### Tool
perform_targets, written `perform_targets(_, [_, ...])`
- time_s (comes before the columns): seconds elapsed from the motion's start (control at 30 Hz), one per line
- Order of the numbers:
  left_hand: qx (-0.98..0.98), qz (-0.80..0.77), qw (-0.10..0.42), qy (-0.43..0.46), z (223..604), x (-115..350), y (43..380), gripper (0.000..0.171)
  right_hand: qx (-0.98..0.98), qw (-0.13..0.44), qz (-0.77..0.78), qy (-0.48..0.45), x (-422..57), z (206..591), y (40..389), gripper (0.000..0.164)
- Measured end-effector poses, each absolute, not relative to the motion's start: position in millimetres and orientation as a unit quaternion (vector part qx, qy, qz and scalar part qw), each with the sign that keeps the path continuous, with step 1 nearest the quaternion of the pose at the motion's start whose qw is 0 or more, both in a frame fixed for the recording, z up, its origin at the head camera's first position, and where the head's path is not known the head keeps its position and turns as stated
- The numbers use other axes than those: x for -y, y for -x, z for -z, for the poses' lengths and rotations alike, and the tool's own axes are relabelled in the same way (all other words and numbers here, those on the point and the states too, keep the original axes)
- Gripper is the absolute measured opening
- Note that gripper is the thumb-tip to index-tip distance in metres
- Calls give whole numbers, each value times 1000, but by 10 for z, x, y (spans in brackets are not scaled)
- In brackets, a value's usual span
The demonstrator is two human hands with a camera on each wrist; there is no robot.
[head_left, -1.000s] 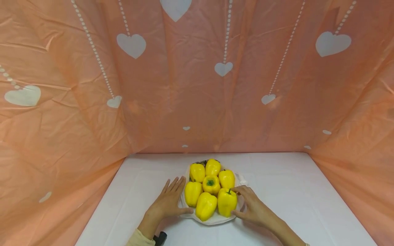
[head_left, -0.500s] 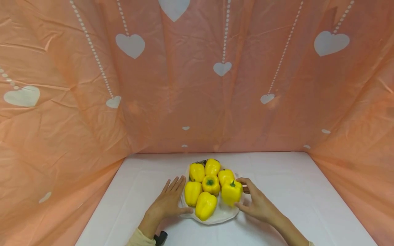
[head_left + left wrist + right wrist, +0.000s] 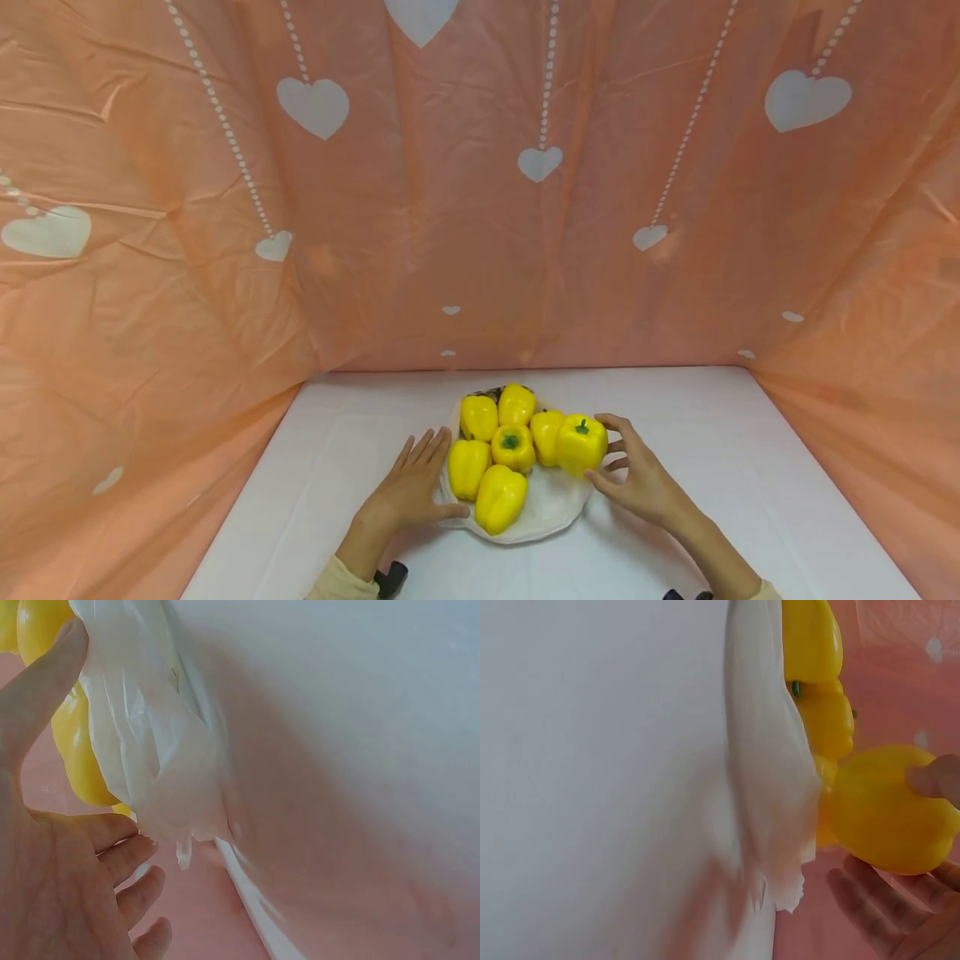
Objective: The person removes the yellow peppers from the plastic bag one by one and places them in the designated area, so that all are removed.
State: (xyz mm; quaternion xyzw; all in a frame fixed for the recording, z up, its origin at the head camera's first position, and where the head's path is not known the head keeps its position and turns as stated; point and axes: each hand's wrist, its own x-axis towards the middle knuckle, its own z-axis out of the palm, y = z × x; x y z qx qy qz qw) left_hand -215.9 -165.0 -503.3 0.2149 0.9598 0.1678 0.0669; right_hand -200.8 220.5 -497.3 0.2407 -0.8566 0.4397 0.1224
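Peppers (image 3: pixel 513 448), seven in all, one in the grip of the right hand (image 3: pixel 641 481)

The yellow peppers number seven: six lie together and the seventh, the held pepper (image 3: pixel 582 444), is at the right side of the group. Two hands are in view. The right one is partly curled, thumb on one side of its pepper and fingertips on the other; that pepper's green stem points upward. In the head view it overlaps the rightmost of the six, and whether the two touch cannot be told. The left hand (image 3: pixel 411 496) is open, its fingers extended and its thumb spread apart, at the left edge of a crinkled pale wrapper (image 3: pixel 551 510); it holds nothing.

One wrapper is present, and whether it is a bag or a loose sheet cannot be told. The six peppers rest on it: two at the far side, one in the middle with its stem end up, one to the right, one to the left and one nearest the person. A dark patterned patch (image 3: pixel 489 392) shows at its far edge. The wrapper lies on the white worktop (image 3: pixel 720 450).
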Motion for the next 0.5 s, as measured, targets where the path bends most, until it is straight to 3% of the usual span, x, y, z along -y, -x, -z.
perform_targets(0.23, [-960, -166, 72, -216, 5022, 1638, 2167, 126, 859, 178, -423, -227, -2322, 4976, 2075, 84])
perform_targets(0.5, [-958, -174, 79, -212, 4981, 1637, 2168, 127, 879, 197, -402, -165, -2427, 4946, 2155, 83])
